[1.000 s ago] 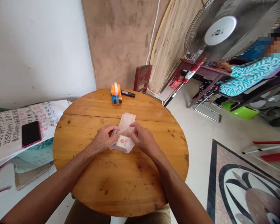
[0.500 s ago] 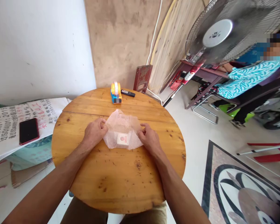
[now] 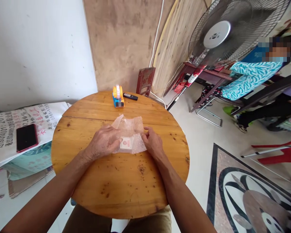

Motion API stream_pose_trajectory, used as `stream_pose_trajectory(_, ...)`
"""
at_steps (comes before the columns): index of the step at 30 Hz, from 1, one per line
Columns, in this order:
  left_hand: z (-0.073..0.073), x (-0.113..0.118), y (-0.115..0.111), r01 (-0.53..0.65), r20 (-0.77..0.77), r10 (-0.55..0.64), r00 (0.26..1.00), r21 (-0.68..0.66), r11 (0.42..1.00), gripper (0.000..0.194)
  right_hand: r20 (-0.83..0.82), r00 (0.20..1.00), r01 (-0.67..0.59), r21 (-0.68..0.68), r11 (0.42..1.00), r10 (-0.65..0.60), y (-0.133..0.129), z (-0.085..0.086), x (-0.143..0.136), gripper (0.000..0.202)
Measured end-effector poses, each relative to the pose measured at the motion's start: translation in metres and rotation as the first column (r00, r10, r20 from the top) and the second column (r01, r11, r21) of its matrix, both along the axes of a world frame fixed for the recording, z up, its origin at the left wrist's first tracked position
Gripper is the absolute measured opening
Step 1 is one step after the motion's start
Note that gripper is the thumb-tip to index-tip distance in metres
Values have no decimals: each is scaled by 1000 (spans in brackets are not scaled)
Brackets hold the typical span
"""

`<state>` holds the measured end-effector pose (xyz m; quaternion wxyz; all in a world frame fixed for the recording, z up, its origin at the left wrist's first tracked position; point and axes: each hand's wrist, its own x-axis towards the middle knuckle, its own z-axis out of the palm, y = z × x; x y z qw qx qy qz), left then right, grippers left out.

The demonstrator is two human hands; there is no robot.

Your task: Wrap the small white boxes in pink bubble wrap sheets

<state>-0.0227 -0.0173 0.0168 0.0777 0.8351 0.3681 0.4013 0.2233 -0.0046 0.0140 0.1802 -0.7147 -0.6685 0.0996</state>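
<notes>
A small white box [image 3: 126, 143] with red print lies on a sheet of clear bubble wrap [image 3: 133, 124] on the round wooden table [image 3: 121, 184]. My left hand [image 3: 103, 140] lies over the wrap's left side, fingers stretched forward and thumb at the box's left edge. It covers that side of the sheet, and a corner of wrap stands up beyond its fingertips. On the right, my right hand [image 3: 154, 142] pinches the edge of the wrap between thumb and fingers.
A tape dispenser [image 3: 117, 96] and a small black device [image 3: 130, 96] stand toward the table's far edge. Left, a phone [image 3: 27, 137] rests on a printed white sack [image 3: 50, 116]. A fan [image 3: 217, 34], a wooden chair [image 3: 145, 81] and a seated person [image 3: 247, 81] are beyond.
My left hand has moved right, from the wrap's left edge to over it beside the box, bringing that side inward. My right hand stays at the right edge. The view has shifted slightly.
</notes>
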Motion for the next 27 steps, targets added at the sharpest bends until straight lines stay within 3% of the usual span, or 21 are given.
stream_pose_trajectory(3, -3, -2, 4, -105, -140, 79, 987, -186, 977, 36, 20, 1000, 11, -8, 1000, -11, 0, 1, -1, 37)
stream_pose_trajectory(6, -8, -5, 7, -178, -174, 131, 976, -291, 940, 44, 49, 999, 14, -24, 1000, -13, 0, 2, -2, 38)
stream_pose_trajectory(12, -12, -6, 11, -186, -50, 179, 982, -344, 920, 48, 82, 996, 30, -20, 999, -29, -1, 3, -1, 40)
stream_pose_trajectory(17, -3, -4, 7, -134, -22, 136, 990, -395, 909, 42, 18, 999, 43, -8, 999, -43, 0, 2, 5, 35)
stream_pose_trajectory(21, 8, -3, 1, -71, 24, 96, 995, -499, 863, 40, 0, 1000, 31, 15, 999, -31, 1, 0, 7, 30)
stream_pose_trajectory(23, 15, -8, -3, 44, 127, 40, 991, -594, 803, 38, 9, 999, 31, 20, 999, -31, 2, -1, 7, 27)
stream_pose_trajectory(24, 19, -12, -5, 140, 192, -16, 981, -652, 745, 37, 13, 999, 31, 22, 999, -31, 2, -1, 7, 26)
stream_pose_trajectory(26, 27, -23, -9, 388, 331, -203, 921, -742, 547, 36, 16, 999, 28, 25, 999, -29, 2, -2, 7, 24)
stream_pose_trajectory(27, 30, -28, -10, 489, 373, -339, 863, -783, 383, 38, 16, 1000, 26, 27, 999, -26, 2, -2, 8, 24)
